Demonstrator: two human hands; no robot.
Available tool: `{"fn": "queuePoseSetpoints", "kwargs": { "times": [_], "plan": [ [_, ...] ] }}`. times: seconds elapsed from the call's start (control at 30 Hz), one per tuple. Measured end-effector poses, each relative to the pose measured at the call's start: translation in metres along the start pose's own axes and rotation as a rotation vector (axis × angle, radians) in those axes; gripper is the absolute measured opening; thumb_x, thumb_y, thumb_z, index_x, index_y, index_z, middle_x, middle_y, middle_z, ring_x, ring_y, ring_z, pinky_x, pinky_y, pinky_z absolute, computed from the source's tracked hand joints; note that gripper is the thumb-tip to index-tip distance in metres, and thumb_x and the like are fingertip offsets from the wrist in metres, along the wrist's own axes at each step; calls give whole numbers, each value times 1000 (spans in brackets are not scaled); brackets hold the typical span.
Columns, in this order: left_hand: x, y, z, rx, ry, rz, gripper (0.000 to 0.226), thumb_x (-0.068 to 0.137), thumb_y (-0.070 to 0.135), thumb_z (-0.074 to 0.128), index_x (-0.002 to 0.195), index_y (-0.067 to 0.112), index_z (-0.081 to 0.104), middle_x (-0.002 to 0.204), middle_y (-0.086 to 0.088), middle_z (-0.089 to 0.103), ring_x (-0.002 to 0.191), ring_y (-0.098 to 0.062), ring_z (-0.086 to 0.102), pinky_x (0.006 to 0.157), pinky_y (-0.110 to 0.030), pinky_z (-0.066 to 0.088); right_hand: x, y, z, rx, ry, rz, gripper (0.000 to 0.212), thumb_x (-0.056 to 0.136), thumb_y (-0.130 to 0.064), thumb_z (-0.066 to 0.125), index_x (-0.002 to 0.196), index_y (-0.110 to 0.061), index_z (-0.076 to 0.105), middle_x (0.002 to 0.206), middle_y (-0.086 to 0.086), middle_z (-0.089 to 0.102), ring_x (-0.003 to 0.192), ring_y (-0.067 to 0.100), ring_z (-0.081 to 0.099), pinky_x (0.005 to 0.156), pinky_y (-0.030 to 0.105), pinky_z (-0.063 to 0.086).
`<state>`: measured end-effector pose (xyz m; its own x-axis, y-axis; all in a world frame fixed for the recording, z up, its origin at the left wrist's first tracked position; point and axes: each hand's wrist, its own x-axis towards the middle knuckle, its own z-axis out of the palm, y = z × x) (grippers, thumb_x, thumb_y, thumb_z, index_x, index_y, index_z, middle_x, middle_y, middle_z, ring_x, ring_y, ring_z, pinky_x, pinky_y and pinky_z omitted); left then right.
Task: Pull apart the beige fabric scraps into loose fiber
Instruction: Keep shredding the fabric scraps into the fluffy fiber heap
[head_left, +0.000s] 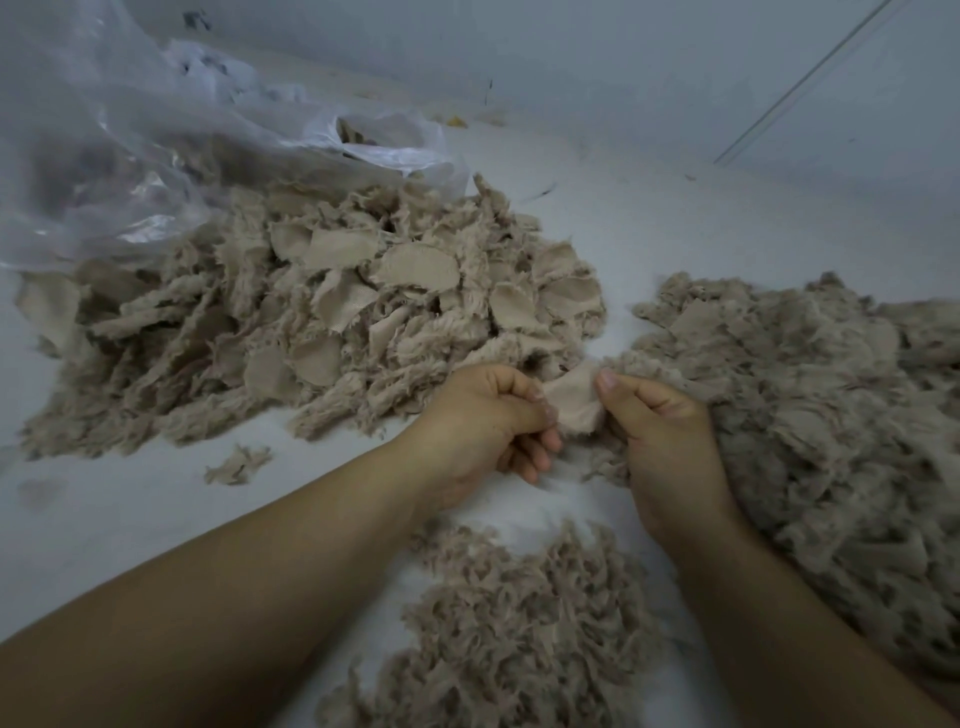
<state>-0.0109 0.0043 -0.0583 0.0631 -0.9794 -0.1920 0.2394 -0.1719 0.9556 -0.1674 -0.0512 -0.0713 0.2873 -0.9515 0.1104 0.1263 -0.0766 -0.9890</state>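
A: Where is the scrap being worked?

B: One beige fabric scrap (574, 402) sits between both hands, low in the middle of the view. The left hand (488, 415) pinches its left edge with curled fingers; the right hand (660, 431) pinches its right edge between thumb and curled fingers.

A: What lies around it?

B: Behind and to the left, a large heap of uncut scraps (332, 317), woven backs and furry faces mixed, touching the held piece's far side. To the right, a big mound of loose fiber (810, 415) that the right hand rests against. Nearer the person, a smaller pile of fluff (519, 623) between the forearms. One stray tuft (236, 464) lies alone on the pale counter (675, 218).

A: Anything else?

B: A clear plastic bag (130, 140) slumps at the far left, overlapping the scrap heap's edge. No readable writing shows.
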Motion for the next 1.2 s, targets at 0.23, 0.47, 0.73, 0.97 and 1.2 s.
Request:
{"fn": "queuePoseSetpoints", "kwargs": {
  "times": [0.23, 0.47, 0.73, 0.97, 1.2],
  "plan": [
    [-1, 4, 10, 43, 33, 100, 24, 98, 13, 56, 77, 1, 61, 60, -13, 64, 42, -20, 57, 38, -25, 43, 0, -2, 0, -43, 20, 13, 37, 99, -31, 57, 83, -1, 72, 79, 34, 65, 68, 50, 61, 64, 54, 54],
    [19, -1, 40, 171, 129, 106, 12, 92, 3, 63, 103, 2, 57, 67, -19, 62, 46, -25, 58, 38, -28, 46, 4, -6, 1, 145, 243, 73, 38, 107, -24, 38, 84, -11, 65, 48, -11, 48, 45, 8, 46, 44, 22, 42],
    [36, -6, 46, 1062, 33, 223, 10, 83, 2, 63, 73, 5, 62, 75, -11, 65, 72, -27, 62, 61, -37, 52, 8, -1, 1, 285, 298, 71, 38, 107, -22, 40, 80, -10, 64, 57, -6, 39, 52, 6, 49, 82, 29, 58],
    [7, -10, 17, 346, -31, -21, 19, 95, -1, 56, 77, 3, 59, 55, -17, 62, 50, -30, 62, 51, -35, 55, 9, 0, 0, 215, 363, 76, 36, 106, -18, 41, 79, -10, 64, 60, -5, 41, 59, 8, 55, 98, 41, 54],
    [-1, 1, 7, -45, 24, 150, 13, 95, -7, 54, 87, 3, 50, 69, -17, 58, 61, -31, 67, 46, -35, 55, 6, 2, 2, -55, 194, -7, 25, 98, -24, 57, 80, -20, 74, 68, -3, 66, 63, 13, 63, 63, 27, 53]
  ]
}}
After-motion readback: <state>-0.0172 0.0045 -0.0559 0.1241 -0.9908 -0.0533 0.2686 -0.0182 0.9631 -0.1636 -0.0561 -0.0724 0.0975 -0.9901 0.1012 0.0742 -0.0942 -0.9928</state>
